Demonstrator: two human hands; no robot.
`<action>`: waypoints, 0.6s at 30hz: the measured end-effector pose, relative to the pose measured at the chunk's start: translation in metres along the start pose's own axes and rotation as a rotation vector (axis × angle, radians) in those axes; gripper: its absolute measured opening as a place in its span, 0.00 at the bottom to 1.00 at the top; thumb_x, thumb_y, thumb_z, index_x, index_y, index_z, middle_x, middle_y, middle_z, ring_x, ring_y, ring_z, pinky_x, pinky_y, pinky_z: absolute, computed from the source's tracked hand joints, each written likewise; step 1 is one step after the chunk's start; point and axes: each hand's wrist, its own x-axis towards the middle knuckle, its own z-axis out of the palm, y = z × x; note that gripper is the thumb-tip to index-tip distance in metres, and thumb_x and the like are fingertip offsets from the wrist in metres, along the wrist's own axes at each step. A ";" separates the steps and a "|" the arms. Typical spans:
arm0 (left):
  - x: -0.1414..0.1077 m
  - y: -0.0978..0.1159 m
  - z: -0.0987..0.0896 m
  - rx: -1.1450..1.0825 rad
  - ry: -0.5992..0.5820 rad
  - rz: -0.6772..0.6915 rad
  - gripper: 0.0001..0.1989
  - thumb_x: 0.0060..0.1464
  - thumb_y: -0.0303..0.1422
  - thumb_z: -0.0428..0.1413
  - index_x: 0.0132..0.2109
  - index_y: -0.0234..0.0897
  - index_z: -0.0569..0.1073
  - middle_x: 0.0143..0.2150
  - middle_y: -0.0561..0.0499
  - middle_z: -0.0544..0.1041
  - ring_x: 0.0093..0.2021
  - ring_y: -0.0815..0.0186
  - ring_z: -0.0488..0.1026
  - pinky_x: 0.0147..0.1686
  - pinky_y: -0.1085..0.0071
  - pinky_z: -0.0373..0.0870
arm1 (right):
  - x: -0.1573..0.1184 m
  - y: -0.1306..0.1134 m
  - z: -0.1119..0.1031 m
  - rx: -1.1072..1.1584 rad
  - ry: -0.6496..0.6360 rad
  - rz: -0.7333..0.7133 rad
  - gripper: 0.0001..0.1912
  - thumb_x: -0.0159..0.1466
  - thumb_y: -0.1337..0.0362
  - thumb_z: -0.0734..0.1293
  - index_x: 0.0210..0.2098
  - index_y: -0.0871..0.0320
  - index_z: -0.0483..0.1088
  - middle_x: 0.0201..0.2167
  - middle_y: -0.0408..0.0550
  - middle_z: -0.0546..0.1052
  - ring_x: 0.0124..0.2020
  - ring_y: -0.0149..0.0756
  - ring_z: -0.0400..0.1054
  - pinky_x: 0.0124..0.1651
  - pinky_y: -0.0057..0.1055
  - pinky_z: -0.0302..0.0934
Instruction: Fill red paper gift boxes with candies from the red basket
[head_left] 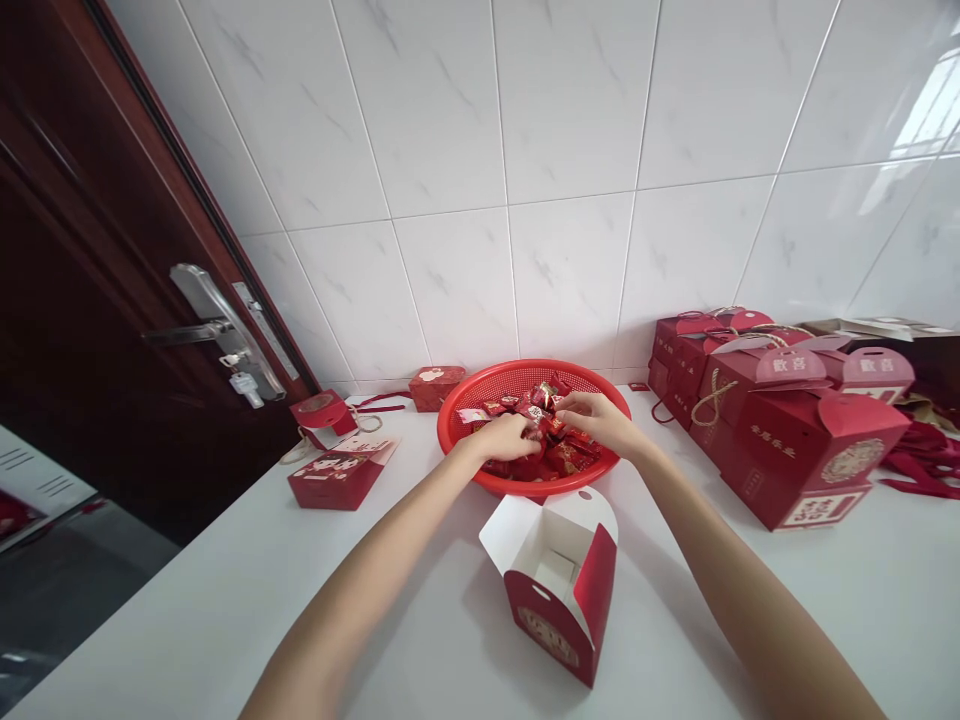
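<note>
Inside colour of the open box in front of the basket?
White inside the open box; best seen in the head view.

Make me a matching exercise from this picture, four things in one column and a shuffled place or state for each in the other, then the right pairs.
Things
1. Round red plastic basket
2. Red cardboard box with white interior, front centre
3. Silver-coloured keys
4. Bare left hand

Places and states
A. Hanging at the dark reddish-brown door
B. Reaching into the basket
C. Flaps spread open
D. Containing shiny red packets

Pairs: 1-D, 2-C, 3-A, 4-B
</note>
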 end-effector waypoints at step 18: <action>0.001 0.005 -0.005 -0.971 0.253 -0.038 0.16 0.45 0.31 0.64 0.44 0.37 0.77 0.39 0.50 0.79 0.41 0.62 0.76 0.43 0.66 0.73 | 0.000 -0.001 -0.004 0.116 0.011 0.019 0.17 0.50 0.62 0.75 0.38 0.56 0.72 0.27 0.41 0.74 0.29 0.35 0.70 0.33 0.31 0.63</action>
